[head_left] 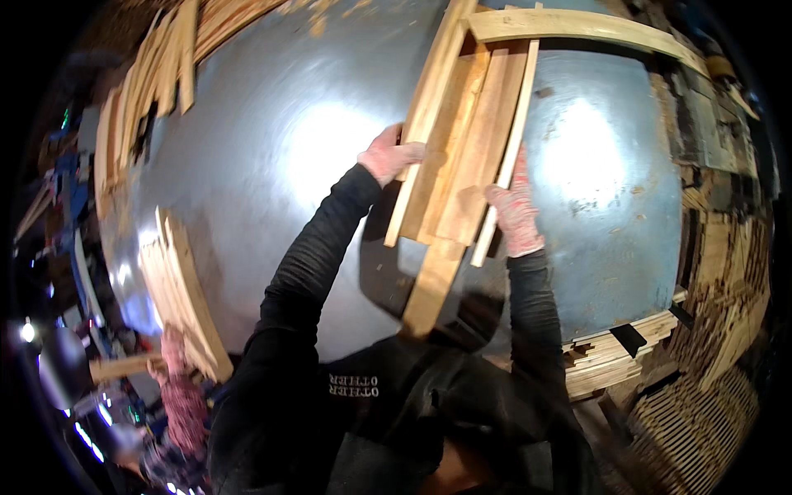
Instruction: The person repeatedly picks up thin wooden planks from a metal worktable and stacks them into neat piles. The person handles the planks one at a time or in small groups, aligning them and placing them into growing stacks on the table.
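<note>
Between my hands lies a bundle of long wooden strips [474, 148], darker broad pieces in the middle and narrow pale strips on both sides. My left hand [386, 157], in a pinkish work glove, is closed on the left edge of the bundle, thumb on top. On the other side my right hand [518, 216], gloved alike, grips the pale strip at the right edge; some of its fingers are hidden. One wooden piece [431, 289] sticks out of the bundle towards my body. Across the far end lies a slightly curved pale board [577, 30].
The bundle rests on a shiny metal table [256, 190]. Loose strips [165, 66] are heaped at the far left. Several boards [186, 289] lie at the near left, beside another person's gloved hand [173, 351]. Stacked strips [615, 355] stand at the near right edge, with more wood [718, 305] beyond.
</note>
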The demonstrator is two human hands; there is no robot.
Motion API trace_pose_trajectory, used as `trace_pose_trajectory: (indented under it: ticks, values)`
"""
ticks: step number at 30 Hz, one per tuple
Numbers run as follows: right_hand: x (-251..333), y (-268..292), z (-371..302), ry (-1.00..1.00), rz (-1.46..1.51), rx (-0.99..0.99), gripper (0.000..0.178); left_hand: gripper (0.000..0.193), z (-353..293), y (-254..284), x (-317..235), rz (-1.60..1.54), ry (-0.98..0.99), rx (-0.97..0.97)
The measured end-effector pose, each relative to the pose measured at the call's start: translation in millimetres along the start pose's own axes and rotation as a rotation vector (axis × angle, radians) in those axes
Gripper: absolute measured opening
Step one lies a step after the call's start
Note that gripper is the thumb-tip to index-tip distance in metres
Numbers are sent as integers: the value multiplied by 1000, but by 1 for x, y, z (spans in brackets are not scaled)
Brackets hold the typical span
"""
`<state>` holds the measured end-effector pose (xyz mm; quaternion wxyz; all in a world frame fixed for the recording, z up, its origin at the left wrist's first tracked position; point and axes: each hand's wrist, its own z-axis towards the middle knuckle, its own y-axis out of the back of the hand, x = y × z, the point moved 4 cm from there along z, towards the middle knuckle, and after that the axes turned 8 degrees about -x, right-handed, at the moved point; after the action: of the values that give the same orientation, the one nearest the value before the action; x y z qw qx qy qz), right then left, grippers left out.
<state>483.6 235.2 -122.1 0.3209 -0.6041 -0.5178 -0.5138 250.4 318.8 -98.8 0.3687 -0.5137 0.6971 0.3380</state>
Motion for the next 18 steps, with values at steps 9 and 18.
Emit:
trace_pose_trajectory:
  ticks: [9,18]
  values:
    - [22,-72,-172,-88,97,272,92,80,-208,29,114,-1329,200,409]
    - [51,-139,-250,-22,-130,428,95,60,-261,61,129,-1533,183,39]
